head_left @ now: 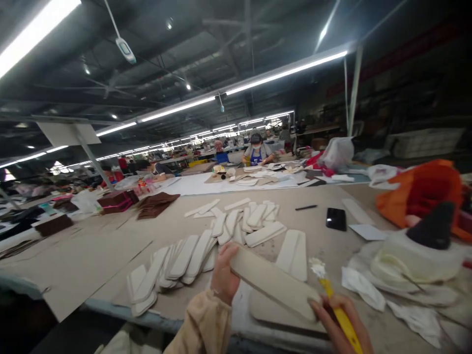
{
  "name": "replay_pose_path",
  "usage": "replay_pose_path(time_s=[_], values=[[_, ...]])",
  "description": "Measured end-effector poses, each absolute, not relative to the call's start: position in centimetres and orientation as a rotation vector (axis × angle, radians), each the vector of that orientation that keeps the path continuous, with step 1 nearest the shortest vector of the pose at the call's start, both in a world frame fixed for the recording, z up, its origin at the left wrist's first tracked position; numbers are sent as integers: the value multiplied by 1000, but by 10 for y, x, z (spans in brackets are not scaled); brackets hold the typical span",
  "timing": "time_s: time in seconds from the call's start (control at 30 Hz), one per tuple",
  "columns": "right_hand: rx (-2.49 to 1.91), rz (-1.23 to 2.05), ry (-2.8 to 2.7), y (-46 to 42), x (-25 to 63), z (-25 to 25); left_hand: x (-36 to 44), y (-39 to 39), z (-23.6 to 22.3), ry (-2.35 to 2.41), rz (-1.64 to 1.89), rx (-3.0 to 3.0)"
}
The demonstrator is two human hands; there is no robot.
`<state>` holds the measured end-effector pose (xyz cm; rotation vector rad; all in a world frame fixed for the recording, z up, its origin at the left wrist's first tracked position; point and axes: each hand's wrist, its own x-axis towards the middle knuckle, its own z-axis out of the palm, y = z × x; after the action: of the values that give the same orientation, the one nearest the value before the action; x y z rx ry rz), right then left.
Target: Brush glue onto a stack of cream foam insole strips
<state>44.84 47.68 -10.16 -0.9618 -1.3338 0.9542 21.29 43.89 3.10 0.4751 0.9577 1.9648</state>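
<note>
Holds a long pale strip (275, 282) slantwise over a pale board (271, 309) near the edge of the worktable (106, 246), likely to keep the broad face turned up and within reach. Clasps the far-left end in the left hand (225, 273), thumb and fingers closed around it, seemingly for a firm anchor. Pinches the opposite end with the fingertips of the right hand (346, 319), perhaps to steady it, while gripping a yellow-handled brush (342, 322) in the same hand, with white-coated bristles pointing up and away, probably to spare the strip from smears. Leaves overlapping strips (184, 260) fanned out on the left, apparently for easy picking, and two strips (293, 253) lying just beyond the board.
</note>
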Motion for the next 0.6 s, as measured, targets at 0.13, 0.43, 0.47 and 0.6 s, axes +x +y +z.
replay_pose_path(time_s=[0.13, 0.43, 0.47, 0.6], values=[[-1012, 1101, -1198, 474, 442, -99, 202, 434, 22, 981, 2032, 402], [-906, 1143, -1164, 462, 439, -87, 203, 437, 15, 1059, 1992, 286], [-898, 1146, -1164, 462, 440, -86, 203, 438, 14, 1070, 1988, 271], [-895, 1134, -1155, 464, 441, -86, 204, 441, 9, 1115, 1973, 220]])
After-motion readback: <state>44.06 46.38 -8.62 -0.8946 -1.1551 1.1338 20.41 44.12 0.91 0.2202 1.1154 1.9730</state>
